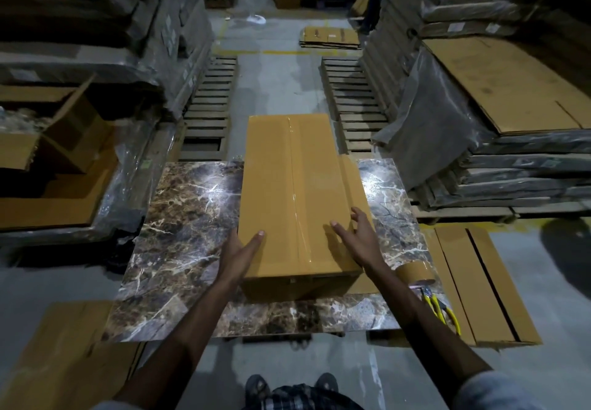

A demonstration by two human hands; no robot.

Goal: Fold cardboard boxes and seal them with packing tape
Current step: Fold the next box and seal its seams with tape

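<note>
Head view: the box (294, 198) lies lengthwise on the table (179, 218), with a glossy strip of tape (295, 186) down its top seam. My left hand (243, 250) lies flat against the box's near-left side, fingers straight, thumb over the top edge. My right hand (355, 234) is spread wide at its near-right corner, gripping nothing; I cannot tell if it touches. The roll (414, 273) and cutters (444, 310) sit just right of the box's near end. The seam looks sealed, so I judge turning or lifting comes next. I should press both palms evenly on opposite sides and keep my thumbs off the tape.
</note>
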